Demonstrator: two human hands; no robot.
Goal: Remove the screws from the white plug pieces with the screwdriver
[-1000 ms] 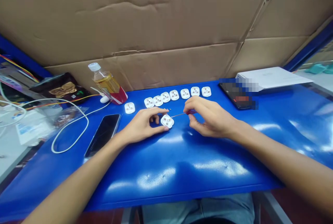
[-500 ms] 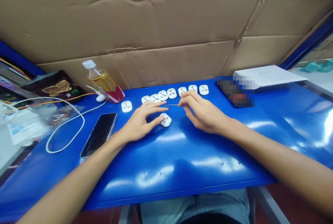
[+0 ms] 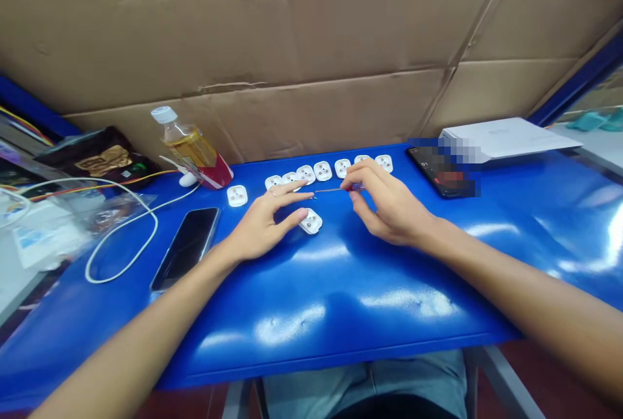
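Far left, a dark snack packet [image 3: 92, 163] is lying behind a loop of white cable [image 3: 121, 237], and a water bottle [image 3: 187, 146] is lying tilted on the blue table [image 3: 341, 315], next to a black smartphone [image 3: 185, 249]. A single white socket piece [image 3: 237, 195] is sitting apart from a row of seven similar pieces [image 3: 322, 171].

The left hand [image 3: 263, 227] is hovering open and unclenched, fingers spread. Its thumb tip is at the upper-left edge of a white three-hole socket piece [image 3: 310, 221], apparently touching it, though contact is hard to confirm. Firm, steady thumb pressure would help stop this piece sliding on the glossy surface.

The right hand [image 3: 389, 205] is grasping a small screwdriver [image 3: 333, 190] by its red handle between thumb and fingers, holding the thin shaft level and pointing left. Keeping the pinch near the handle helps steady the tip. The tip is above and just beyond the piece, not visibly touching it.

The piece is lying flat on the table, in front of the row, with metal showing in its holes. Further right, a second phone [image 3: 438, 172] is lying beside a white box [image 3: 506, 137].
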